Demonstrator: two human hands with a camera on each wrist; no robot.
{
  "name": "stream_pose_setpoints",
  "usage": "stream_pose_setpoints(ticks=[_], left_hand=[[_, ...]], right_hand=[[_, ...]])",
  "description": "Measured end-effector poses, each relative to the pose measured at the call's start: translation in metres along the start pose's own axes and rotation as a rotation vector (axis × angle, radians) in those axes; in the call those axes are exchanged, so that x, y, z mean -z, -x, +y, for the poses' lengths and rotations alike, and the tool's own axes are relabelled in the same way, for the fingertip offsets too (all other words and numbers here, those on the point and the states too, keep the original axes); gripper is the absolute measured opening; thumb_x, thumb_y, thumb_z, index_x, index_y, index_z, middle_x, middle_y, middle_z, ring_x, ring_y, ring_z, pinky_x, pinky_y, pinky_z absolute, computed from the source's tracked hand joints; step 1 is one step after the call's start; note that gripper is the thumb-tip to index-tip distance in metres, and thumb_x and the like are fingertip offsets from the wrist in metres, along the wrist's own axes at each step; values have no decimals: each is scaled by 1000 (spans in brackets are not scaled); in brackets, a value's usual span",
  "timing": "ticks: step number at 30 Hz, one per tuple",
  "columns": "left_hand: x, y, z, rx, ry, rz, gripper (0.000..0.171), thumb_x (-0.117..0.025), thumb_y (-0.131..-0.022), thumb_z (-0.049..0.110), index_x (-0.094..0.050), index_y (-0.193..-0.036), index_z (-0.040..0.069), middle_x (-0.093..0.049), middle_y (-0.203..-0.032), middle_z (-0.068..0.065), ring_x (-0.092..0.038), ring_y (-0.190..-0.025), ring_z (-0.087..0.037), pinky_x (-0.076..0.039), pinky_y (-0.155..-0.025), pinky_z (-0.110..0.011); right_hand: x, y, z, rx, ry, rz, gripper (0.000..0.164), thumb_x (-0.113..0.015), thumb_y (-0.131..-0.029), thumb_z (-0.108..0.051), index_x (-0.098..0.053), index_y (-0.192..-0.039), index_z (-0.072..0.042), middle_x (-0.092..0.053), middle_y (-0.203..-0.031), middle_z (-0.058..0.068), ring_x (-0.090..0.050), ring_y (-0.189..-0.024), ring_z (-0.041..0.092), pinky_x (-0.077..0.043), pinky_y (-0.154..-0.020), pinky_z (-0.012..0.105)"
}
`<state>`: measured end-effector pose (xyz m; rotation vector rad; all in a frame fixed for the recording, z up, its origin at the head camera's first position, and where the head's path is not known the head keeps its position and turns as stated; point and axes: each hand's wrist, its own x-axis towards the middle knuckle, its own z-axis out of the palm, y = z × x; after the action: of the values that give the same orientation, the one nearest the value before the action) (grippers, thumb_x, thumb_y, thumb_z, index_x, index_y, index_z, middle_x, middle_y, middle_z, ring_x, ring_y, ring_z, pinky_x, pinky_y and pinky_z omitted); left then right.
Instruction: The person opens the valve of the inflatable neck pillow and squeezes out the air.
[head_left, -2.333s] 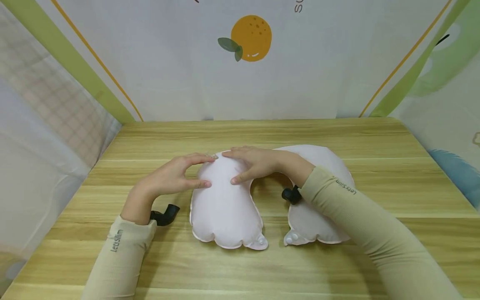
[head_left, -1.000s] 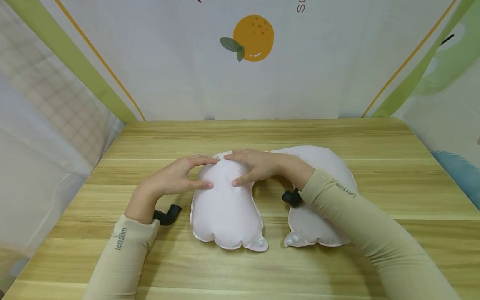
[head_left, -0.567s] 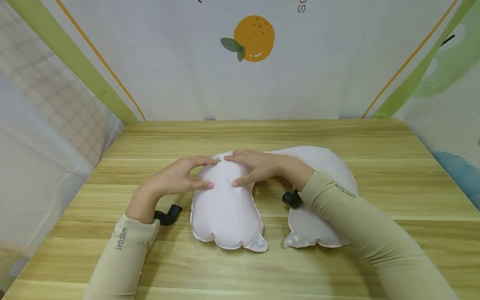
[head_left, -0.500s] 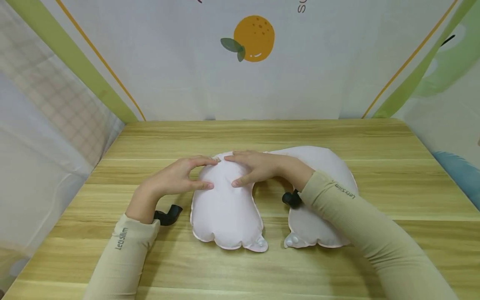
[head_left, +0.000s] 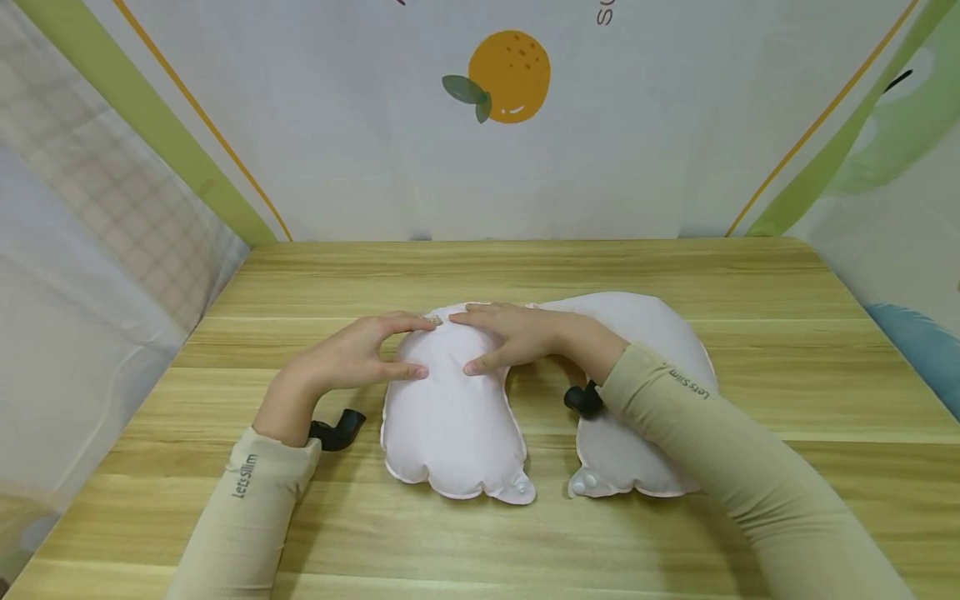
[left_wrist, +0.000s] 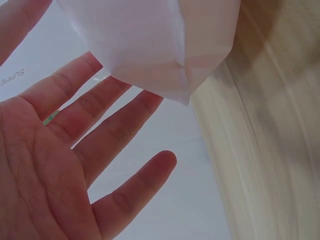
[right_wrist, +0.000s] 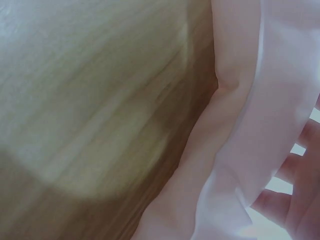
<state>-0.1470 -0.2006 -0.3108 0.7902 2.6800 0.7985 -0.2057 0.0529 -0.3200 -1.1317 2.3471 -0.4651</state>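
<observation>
A pale pink, puffed-up U-shaped neck pillow (head_left: 453, 425) lies on the wooden table, its two ends toward the person. My left hand (head_left: 345, 358) touches the outer side of its left lobe with thumb and fingers spread; in the left wrist view the straight fingers (left_wrist: 120, 130) meet the pillow's edge. By the fingertips sits a small clear valve (head_left: 435, 320) on the pillow. From the inner side, my right hand (head_left: 517, 337) rests on the same lobe, fingers extended. The right forearm covers part of the right lobe. Snap buttons (head_left: 522, 483) show on the end tabs.
Black curved pieces stick out at each wrist, one by the left cuff (head_left: 341, 429) and one by the right cuff (head_left: 583, 400). The wooden table (head_left: 480, 550) extends around the pillow. A white curtain with a printed orange (head_left: 510, 77) hangs behind it.
The hands and the pillow stay almost in place. The whole head view has shifted slightly, with the scene moving a little to the right.
</observation>
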Motion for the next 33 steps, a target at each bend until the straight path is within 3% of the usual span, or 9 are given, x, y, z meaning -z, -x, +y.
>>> stream_pose_setpoints(ticks=[33], left_hand=[[-2, -1, -1, 31, 9, -24, 62, -68, -81, 42, -48, -134, 18, -46, -139, -3, -40, -130, -24, -36, -104, -48]], right_hand=[[-4, -2, 2, -15, -2, -7, 78, -53, -85, -58, -21, -148, -26, -13, -155, 7, -8, -143, 30, -11, -111, 58]])
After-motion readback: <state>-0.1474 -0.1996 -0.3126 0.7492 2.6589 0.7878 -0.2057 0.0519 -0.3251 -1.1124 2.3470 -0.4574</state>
